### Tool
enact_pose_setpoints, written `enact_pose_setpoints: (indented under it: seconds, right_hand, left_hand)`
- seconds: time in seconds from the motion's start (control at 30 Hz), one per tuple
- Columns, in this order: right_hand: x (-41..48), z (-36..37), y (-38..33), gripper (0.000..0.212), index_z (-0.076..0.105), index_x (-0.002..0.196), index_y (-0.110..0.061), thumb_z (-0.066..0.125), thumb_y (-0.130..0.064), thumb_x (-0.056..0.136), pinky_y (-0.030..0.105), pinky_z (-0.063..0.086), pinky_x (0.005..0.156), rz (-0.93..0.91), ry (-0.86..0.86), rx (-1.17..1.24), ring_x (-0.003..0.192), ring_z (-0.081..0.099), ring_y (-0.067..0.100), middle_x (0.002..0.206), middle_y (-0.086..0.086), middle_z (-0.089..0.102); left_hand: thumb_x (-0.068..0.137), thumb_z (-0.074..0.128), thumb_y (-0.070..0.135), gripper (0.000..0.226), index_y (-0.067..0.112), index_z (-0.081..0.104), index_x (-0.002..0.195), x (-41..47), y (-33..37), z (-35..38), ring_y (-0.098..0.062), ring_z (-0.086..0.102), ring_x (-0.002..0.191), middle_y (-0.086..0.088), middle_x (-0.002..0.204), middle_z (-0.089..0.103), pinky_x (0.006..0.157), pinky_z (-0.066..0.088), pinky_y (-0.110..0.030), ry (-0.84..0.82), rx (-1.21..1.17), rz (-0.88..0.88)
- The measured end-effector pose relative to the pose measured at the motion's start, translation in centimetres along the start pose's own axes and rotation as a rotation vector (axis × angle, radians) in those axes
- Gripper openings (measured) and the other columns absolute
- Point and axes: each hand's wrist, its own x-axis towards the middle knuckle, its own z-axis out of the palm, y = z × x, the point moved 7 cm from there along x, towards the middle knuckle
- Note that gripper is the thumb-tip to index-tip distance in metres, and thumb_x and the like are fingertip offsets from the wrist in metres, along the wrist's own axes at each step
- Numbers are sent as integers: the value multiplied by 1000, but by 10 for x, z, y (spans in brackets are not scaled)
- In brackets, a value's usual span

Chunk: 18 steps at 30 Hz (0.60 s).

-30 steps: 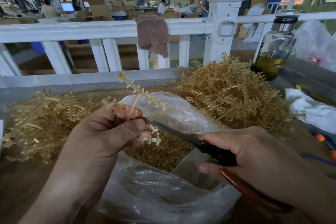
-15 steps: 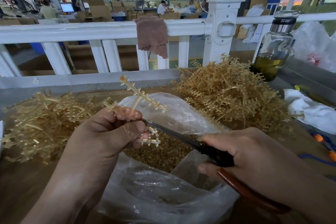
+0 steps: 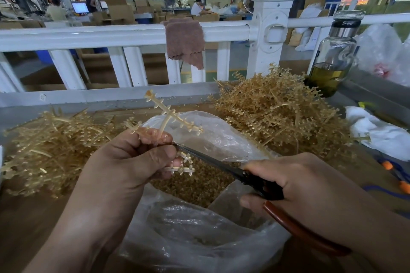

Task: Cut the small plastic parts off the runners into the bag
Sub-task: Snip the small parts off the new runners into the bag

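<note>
Tan runner above clear bag.

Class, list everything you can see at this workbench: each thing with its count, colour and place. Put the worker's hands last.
runner: one, tan, held above the bag
scissors: one, black blades, red-brown handle, blades at the runner
bag: one, clear, centre front, mouth open
cut parts: many, tan, inside the bag
left pile: one heap of runners, tan, left of the bag
right pile: one heap of runners, tan, right rear
railing: one, white, behind the bench
cloth: one, brown, hung over the railing
bottle: one, clear glass with yellow-green liquid, far right
white bundle: one, right edge
left hand: grips the runner
right hand: grips the scissors
</note>
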Motion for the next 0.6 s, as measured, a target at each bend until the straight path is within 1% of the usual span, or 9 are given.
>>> enact_pose_setpoints:
  seconds: [0.07,0.13,0.2,0.23,0.3,0.4,0.47,0.6]
  right_hand:
    - [0,0,0,33,65,86,-29,55,-60,83,16,38,55,-2,13,0,64,57,2,62,-17,54]
    - [0,0,2,32,64,84,-29,57,-60,83,16,37,55,-2,21,8,63,56,3,61,-17,52]
    - [0,0,3,33,62,83,-30,57,-62,83,19,37,55,-8,23,19,64,56,5,64,-15,54]
    - [0,0,3,34,61,85,-30,57,-64,83,19,38,55,-13,22,24,65,56,5,66,-14,55]
    - [0,1,4,39,63,88,-30,56,-68,82,20,41,57,-23,22,36,68,58,5,71,-14,58]
    - [1,2,5,42,64,90,-28,55,-69,82,19,41,57,-39,31,38,70,59,5,72,-15,60]
    - [2,2,4,41,65,90,-27,57,-66,83,18,40,56,-42,33,33,69,59,5,71,-16,59]
    - [3,1,3,28,63,84,-29,64,-58,85,18,37,54,-32,40,8,64,57,5,64,-16,54]
  left_hand:
    - [70,85,13,17,26,78,78,-1,-1,-1,-15,73,68,-4,76,75,55,56,-22,8,18,1]
    - [72,80,16,12,25,77,80,-2,0,-2,-15,73,69,-5,77,75,56,56,-22,10,14,-1]
    - [70,86,12,18,26,78,79,-2,2,0,-15,73,68,-5,76,75,56,56,-22,-3,22,2]
    - [68,86,15,17,26,78,77,-1,3,0,-15,73,67,-4,75,75,55,56,-22,-7,25,4]
    - [65,77,23,9,27,78,73,-1,6,3,-14,72,64,-3,72,74,53,55,-21,-5,5,-10]
    - [65,74,22,9,27,78,71,0,7,4,-13,72,62,-3,70,74,52,55,-21,7,3,-17]
    - [66,73,19,10,27,78,71,-1,7,5,-13,72,62,-4,70,74,52,54,-21,11,6,-21]
    - [66,73,18,11,26,78,70,0,8,5,-14,72,62,-4,69,74,52,55,-21,12,6,-25]
